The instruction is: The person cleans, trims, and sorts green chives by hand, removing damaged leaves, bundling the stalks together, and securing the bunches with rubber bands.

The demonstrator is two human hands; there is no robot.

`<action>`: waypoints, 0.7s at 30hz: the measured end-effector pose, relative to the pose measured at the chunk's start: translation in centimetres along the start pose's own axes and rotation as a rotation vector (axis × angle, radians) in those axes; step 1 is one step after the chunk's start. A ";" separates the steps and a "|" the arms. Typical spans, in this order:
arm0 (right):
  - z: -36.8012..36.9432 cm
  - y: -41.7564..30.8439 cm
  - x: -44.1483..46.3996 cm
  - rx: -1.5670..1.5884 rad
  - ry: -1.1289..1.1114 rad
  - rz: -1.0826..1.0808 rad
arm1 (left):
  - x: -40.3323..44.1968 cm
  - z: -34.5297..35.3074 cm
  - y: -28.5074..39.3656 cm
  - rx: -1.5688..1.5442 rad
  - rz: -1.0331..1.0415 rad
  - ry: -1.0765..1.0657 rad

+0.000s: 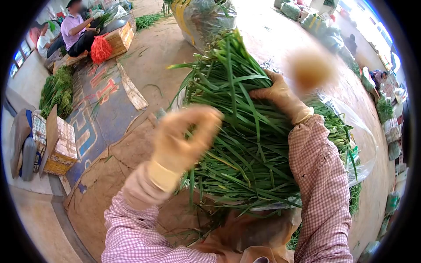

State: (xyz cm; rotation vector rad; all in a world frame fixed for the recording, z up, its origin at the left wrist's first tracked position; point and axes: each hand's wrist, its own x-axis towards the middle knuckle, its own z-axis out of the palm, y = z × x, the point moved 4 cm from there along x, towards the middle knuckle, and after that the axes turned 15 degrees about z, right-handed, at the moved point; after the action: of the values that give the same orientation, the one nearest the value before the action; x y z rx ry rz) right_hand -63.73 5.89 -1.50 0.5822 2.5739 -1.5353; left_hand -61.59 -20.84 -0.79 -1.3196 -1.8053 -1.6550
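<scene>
A big heap of long, flat green garlic chives (245, 162) lies right in front of me. My right hand (278, 94), in a tan glove, closes thumb and fingers around a bunch of garlic chives (245, 65) at the top of the heap. My left hand (182, 136), in the same kind of glove, is raised over the heap's left side and blurred by motion. Its thumb and fingers curl together in a pinch, and whatever may be between them cannot be made out. Clear plastic (366, 149) shows at the heap's right side.
A clear plastic bag of greens (204, 22) stands beyond the heap. A blurred round tan shape (309, 70) hangs at upper right. Boxes (61, 144) and a green pile (57, 90) lie left. A person (74, 28) sits by a carton (118, 41). Sacks (329, 37) line the right wall.
</scene>
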 end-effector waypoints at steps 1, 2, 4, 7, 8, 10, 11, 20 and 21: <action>-0.2 0.2 0.2 0.037 0.019 0.012 | -0.2 -2.3 -1.7 0.035 -0.283 0.126; -0.2 -0.1 0.0 0.032 0.017 0.008 | 0.2 -4.1 -3.3 0.089 -0.328 0.160; -0.2 -0.8 -0.9 0.026 -0.034 0.028 | 1.1 -6.1 -7.5 0.139 -0.371 0.202; 0.3 -0.4 -0.2 0.030 -0.078 0.031 | 0.7 -5.0 -14.5 -0.078 -0.564 -0.065; 0.6 -0.6 -0.1 -0.004 -0.106 0.039 | 0.2 -4.2 -16.5 -0.127 -0.632 -0.184; 0.9 -1.4 -0.1 -0.131 -0.031 0.028 | 0.9 -3.2 -18.0 0.051 -0.607 -0.384; 1.0 -1.8 -0.2 -0.159 -0.003 0.080 | 2.2 -2.7 -16.0 0.068 -0.528 -0.342; 2.8 -2.1 1.3 -0.306 -0.198 0.172 | 3.6 -1.9 -17.7 0.079 -0.459 -0.220; 2.3 -2.5 -0.1 -0.282 -0.068 0.268 | 3.8 -1.8 -17.9 0.080 -0.457 -0.224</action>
State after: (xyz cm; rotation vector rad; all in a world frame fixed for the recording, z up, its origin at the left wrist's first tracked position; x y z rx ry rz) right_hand -64.83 2.82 -0.58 0.7851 2.4768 -1.0685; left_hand -78.46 -18.91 -7.79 -1.1554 -2.4236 -1.6756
